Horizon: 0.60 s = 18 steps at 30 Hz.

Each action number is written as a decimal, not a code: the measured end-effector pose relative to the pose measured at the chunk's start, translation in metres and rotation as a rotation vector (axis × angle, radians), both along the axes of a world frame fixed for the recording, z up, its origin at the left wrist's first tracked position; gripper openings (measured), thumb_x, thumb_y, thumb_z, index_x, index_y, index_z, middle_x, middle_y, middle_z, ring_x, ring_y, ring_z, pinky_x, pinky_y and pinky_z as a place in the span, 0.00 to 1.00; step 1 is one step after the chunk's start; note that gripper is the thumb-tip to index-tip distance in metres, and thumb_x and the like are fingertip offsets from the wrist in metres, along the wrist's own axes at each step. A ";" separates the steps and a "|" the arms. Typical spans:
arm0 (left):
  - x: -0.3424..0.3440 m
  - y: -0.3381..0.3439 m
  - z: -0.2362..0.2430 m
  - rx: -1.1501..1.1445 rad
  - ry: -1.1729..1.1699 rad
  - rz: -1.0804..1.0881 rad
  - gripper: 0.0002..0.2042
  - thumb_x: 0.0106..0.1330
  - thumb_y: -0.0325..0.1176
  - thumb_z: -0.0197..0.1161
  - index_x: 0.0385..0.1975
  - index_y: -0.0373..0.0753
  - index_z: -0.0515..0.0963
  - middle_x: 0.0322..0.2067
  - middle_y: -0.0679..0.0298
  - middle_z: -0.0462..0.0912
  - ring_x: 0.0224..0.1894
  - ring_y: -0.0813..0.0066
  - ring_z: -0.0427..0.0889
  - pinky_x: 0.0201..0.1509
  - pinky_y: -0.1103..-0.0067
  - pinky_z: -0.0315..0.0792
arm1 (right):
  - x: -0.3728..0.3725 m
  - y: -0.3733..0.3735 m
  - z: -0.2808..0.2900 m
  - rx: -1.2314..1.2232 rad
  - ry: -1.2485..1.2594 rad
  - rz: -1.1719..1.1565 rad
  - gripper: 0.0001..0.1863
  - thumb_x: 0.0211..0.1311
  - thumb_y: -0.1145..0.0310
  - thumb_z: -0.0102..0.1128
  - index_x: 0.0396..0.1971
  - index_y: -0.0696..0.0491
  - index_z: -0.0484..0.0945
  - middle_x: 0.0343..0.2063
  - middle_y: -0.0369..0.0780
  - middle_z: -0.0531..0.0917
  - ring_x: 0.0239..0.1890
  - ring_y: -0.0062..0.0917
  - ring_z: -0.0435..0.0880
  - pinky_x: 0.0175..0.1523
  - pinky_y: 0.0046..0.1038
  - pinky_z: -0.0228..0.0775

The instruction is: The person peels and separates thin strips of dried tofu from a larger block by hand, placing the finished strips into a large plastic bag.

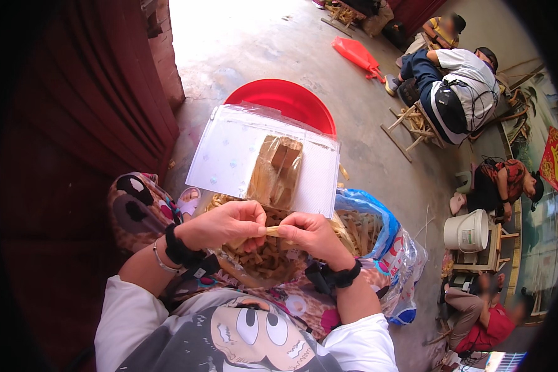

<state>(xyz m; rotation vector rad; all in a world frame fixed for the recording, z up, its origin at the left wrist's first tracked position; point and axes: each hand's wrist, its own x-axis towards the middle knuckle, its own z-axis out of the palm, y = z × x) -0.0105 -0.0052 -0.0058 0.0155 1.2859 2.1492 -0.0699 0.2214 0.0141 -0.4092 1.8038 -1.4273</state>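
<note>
Just above my lap, my left hand and my right hand meet with fingertips pinched on a short pale yellow strip. Its ends run into my fingers, so its full length is hidden. Below my hands lies a heap of similar curled strips, partly covered by my wrists. Past my fingers, a brown block under clear plastic rests on a white board. The board overlaps a round red basin. Close to my right hand, a blue-lined plastic bag holds more pale strips.
A dark red curtain or door fills the left side. On the concrete floor lies a red plastic bag. Several people sit along the right, one on a wooden stool. A white bucket stands there on a wooden stand.
</note>
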 end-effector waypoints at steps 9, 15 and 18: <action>-0.013 -0.004 0.015 -0.974 1.074 0.334 0.05 0.57 0.22 0.60 0.30 0.37 0.73 0.27 0.64 0.77 0.30 0.68 0.78 0.33 0.78 0.71 | -0.020 0.011 0.006 0.128 0.399 0.002 0.09 0.61 0.69 0.58 0.37 0.58 0.78 0.22 0.36 0.78 0.26 0.17 0.76 0.32 0.21 0.69; -0.030 -0.001 0.016 -1.499 1.357 0.469 0.10 0.47 0.23 0.60 0.31 0.38 0.74 0.33 0.63 0.78 0.42 0.66 0.75 0.46 0.74 0.68 | -0.024 -0.011 -0.022 0.282 1.023 -0.218 0.08 0.60 0.69 0.57 0.36 0.56 0.79 0.30 0.45 0.81 0.29 0.30 0.81 0.33 0.26 0.71; -0.021 -0.016 0.008 -1.638 1.164 0.291 0.12 0.47 0.22 0.61 0.34 0.38 0.75 0.37 0.62 0.77 0.42 0.64 0.75 0.46 0.73 0.70 | -0.026 0.003 -0.021 0.373 0.843 -0.247 0.09 0.60 0.69 0.56 0.37 0.56 0.79 0.26 0.44 0.81 0.23 0.29 0.80 0.28 0.27 0.70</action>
